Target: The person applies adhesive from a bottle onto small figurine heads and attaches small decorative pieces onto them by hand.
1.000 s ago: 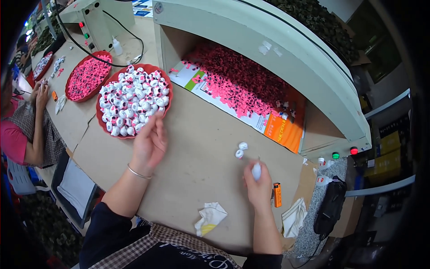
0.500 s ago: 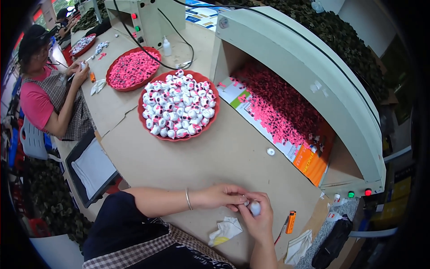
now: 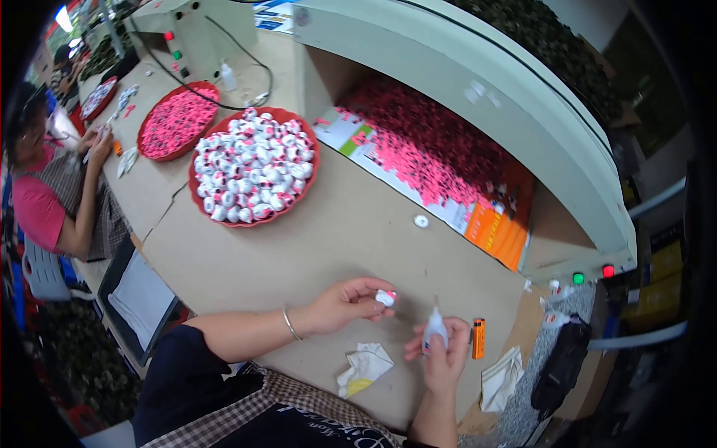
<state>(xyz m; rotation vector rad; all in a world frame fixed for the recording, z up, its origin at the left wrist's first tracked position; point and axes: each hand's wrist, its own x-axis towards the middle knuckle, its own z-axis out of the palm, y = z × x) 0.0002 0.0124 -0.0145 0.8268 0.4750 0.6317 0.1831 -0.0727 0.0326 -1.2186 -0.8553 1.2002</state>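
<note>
My left hand (image 3: 345,305) pinches a small white and pink molded piece (image 3: 385,298) between thumb and fingertips. In my right hand (image 3: 447,360) is a small white squeeze bottle (image 3: 435,332), its thin nozzle pointing up and apart from the piece. Below and between the hands lies a crumpled white cloth (image 3: 367,364) with a yellow patch. An orange lighter (image 3: 478,340) rests just right of my right hand. Beyond my left hand stands a red scalloped tray (image 3: 316,160) heaped with similar white and pink pieces.
A pale arched box (image 3: 418,45) covers a heap of small pink parts (image 3: 429,168) on printed cardboard. One round white piece (image 3: 421,222) lies before it. Further left are a red tray (image 3: 166,157) of pink parts and a seated co-worker (image 3: 56,201). A black pouch (image 3: 559,366) lies right.
My hands were close together and have moved apart. The white and pink piece now shows in my left hand, and the bottle in my right has tilted nozzle up. The view has shifted.
</note>
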